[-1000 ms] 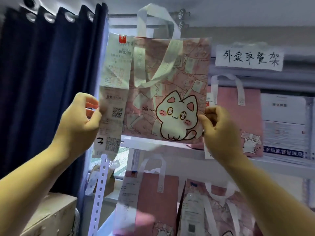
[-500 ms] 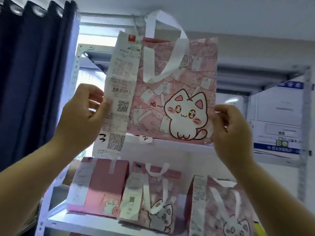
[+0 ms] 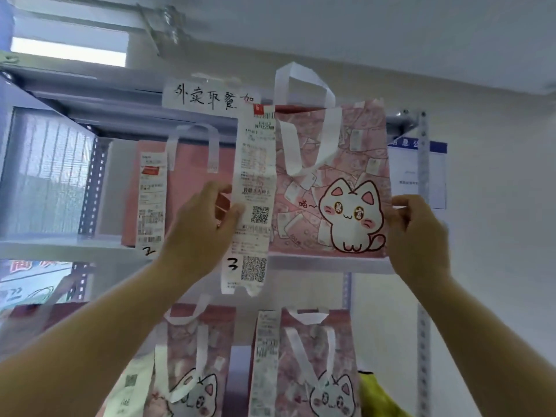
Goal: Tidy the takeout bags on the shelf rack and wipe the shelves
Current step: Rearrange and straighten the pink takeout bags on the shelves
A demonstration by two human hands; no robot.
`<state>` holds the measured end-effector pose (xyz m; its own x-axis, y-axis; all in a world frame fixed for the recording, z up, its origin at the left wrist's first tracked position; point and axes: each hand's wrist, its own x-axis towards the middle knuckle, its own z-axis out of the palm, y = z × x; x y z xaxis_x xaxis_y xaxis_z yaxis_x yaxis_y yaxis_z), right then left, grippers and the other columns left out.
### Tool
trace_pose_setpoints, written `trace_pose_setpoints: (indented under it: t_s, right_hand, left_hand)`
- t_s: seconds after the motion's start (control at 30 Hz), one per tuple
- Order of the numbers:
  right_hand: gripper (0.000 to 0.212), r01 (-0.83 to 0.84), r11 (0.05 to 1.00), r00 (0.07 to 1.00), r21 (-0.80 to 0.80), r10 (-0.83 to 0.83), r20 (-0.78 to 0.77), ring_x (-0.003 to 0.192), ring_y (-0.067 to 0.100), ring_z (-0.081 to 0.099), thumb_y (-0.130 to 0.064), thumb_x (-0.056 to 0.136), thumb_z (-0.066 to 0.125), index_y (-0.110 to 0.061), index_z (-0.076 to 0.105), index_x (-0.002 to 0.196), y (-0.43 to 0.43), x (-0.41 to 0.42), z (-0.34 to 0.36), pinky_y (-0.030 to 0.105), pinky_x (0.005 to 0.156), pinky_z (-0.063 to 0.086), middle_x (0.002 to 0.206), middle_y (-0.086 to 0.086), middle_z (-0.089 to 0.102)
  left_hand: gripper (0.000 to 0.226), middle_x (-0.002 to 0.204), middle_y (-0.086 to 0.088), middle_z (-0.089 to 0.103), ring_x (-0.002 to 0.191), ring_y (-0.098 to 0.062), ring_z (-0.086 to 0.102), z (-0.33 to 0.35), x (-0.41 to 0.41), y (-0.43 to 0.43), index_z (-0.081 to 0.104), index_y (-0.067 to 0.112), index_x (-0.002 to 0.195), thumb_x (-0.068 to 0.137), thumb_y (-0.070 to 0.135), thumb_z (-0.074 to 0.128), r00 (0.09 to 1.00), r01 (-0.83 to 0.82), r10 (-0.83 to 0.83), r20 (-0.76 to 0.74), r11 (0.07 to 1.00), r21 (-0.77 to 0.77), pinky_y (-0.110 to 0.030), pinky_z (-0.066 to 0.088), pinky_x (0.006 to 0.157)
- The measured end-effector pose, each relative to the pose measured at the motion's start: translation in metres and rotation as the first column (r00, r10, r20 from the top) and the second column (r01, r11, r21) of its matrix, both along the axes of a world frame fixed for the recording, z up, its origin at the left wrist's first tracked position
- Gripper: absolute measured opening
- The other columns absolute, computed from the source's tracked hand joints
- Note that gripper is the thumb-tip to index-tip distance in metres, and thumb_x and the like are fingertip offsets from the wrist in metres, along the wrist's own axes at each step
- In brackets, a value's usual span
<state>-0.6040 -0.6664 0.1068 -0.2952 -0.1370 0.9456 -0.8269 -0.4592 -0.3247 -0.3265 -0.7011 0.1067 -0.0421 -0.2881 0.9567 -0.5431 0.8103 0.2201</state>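
The cat bag (image 3: 340,188), pinched at its receipt (image 3: 255,191) edge by the left hand (image 3: 198,236) fingers (image 3: 210,191) and opposite by the right hand (image 3: 418,233), had moved along the rack and hung between them, just right of the plain pink bag (image 3: 186,170), seemingly ready for the shelf (image 3: 60,248) below.

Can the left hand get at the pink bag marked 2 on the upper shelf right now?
Probably not yet: the left hand pinches the cat bag by its edge, so it's busy. Otherwise the way looks free; bag 2 stands on the shelf just beyond that hand, with nothing between.
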Motion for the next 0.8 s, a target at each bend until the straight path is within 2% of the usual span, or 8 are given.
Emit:
trace_pose_setpoints:
  t_s: [0.1, 0.2, 0.33, 0.4, 0.53, 0.6, 0.67, 0.8]
  right_hand:
    - [0.014, -0.024, 0.997, 0.998, 0.071, 0.019, 0.066, 0.058, -0.005, 0.049, -0.014, 0.095, 0.05, -0.008, 0.058, 0.104, -0.022, -0.019, 0.001, 0.001, 0.039, 0.035, 0.074, -0.004, 0.058]
    - [0.014, 0.001, 0.992, 0.996, 0.129, -0.013, 0.091, 0.058, -0.002, 0.051, -0.016, 0.096, 0.049, -0.011, 0.057, 0.107, -0.047, -0.031, 0.001, 0.007, 0.036, 0.036, 0.073, -0.007, 0.056]
    - [0.017, 0.035, 0.974, 0.996, 0.222, -0.052, 0.072, 0.063, 0.02, 0.063, -0.018, 0.096, 0.047, -0.013, 0.056, 0.109, -0.083, -0.04, 0.0, 0.031, 0.053, 0.053, 0.084, 0.005, 0.068]
    - [0.016, 0.039, 0.966, 0.996, 0.257, -0.058, 0.068, 0.062, 0.024, 0.064, -0.019, 0.096, 0.047, -0.015, 0.055, 0.109, -0.1, -0.043, -0.002, 0.037, 0.06, 0.055, 0.085, 0.006, 0.069]
    - [0.016, 0.012, 0.943, 0.998, 0.334, -0.032, 0.054, 0.062, 0.014, 0.064, -0.018, 0.097, 0.045, -0.018, 0.053, 0.111, -0.129, -0.048, -0.007, 0.026, 0.049, 0.047, 0.081, -0.003, 0.066]
    - [0.018, -0.01, 0.926, 0.998, 0.377, -0.013, 0.058, 0.065, 0.014, 0.065, -0.016, 0.097, 0.043, -0.018, 0.052, 0.113, -0.14, -0.048, -0.008, 0.021, 0.047, 0.042, 0.089, 0.001, 0.068]
    - [0.021, -0.016, 0.913, 0.998, 0.408, -0.008, 0.057, 0.073, 0.02, 0.065, -0.016, 0.097, 0.042, -0.017, 0.051, 0.116, -0.148, -0.048, -0.007, 0.024, 0.051, 0.045, 0.102, 0.008, 0.067]
    - [0.025, 0.027, 0.899, 0.999, 0.437, -0.044, 0.029, 0.078, 0.021, 0.06, -0.017, 0.096, 0.045, -0.016, 0.05, 0.121, -0.156, -0.048, -0.005, 0.025, 0.054, 0.043, 0.113, 0.012, 0.065]
  left_hand:
    - [0.018, 0.092, 0.008, 0.063, 0.081, -0.011, 0.063, -0.001, -0.02, -0.028, 0.049, 0.021, 0.107, 0.092, 0.03, 0.053, 1.0, 0.0, -0.001, 0.019, 0.999, 0.046, -0.036, 0.057, 0.071]
    - [0.024, 0.094, 0.006, 0.065, 0.081, -0.011, 0.063, -0.001, -0.031, -0.056, 0.051, 0.017, 0.111, 0.091, 0.03, 0.054, 1.0, -0.012, 0.01, 0.029, 0.997, 0.077, -0.039, 0.057, 0.073]
    - [0.015, 0.096, 0.007, 0.066, 0.082, -0.012, 0.063, 0.0, -0.04, -0.088, 0.051, 0.024, 0.105, 0.092, 0.03, 0.054, 0.997, -0.048, 0.038, 0.069, 0.988, 0.148, -0.037, 0.056, 0.071]
    - [0.011, 0.095, 0.008, 0.066, 0.082, -0.013, 0.065, 0.002, -0.042, -0.101, 0.05, 0.027, 0.101, 0.091, 0.03, 0.054, 0.995, -0.064, 0.048, 0.09, 0.982, 0.178, -0.036, 0.057, 0.068]
    - [0.012, 0.095, 0.009, 0.067, 0.082, -0.013, 0.065, 0.002, -0.041, -0.121, 0.05, 0.026, 0.101, 0.091, 0.032, 0.054, 0.986, -0.128, 0.098, 0.133, 0.962, 0.241, -0.04, 0.057, 0.071]
    - [0.018, 0.099, 0.006, 0.067, 0.086, -0.016, 0.066, 0.003, -0.041, -0.129, 0.051, 0.023, 0.107, 0.092, 0.031, 0.054, 0.983, -0.147, 0.109, 0.148, 0.951, 0.273, -0.042, 0.057, 0.074]
    - [0.023, 0.102, 0.004, 0.068, 0.088, -0.019, 0.066, 0.003, -0.042, -0.134, 0.051, 0.021, 0.112, 0.092, 0.031, 0.052, 0.978, -0.17, 0.127, 0.163, 0.942, 0.289, -0.043, 0.056, 0.077]
    - [0.026, 0.104, 0.002, 0.068, 0.089, -0.021, 0.065, 0.003, -0.044, -0.14, 0.05, 0.02, 0.116, 0.093, 0.031, 0.052, 0.972, -0.204, 0.16, 0.17, 0.935, 0.289, -0.043, 0.055, 0.079]
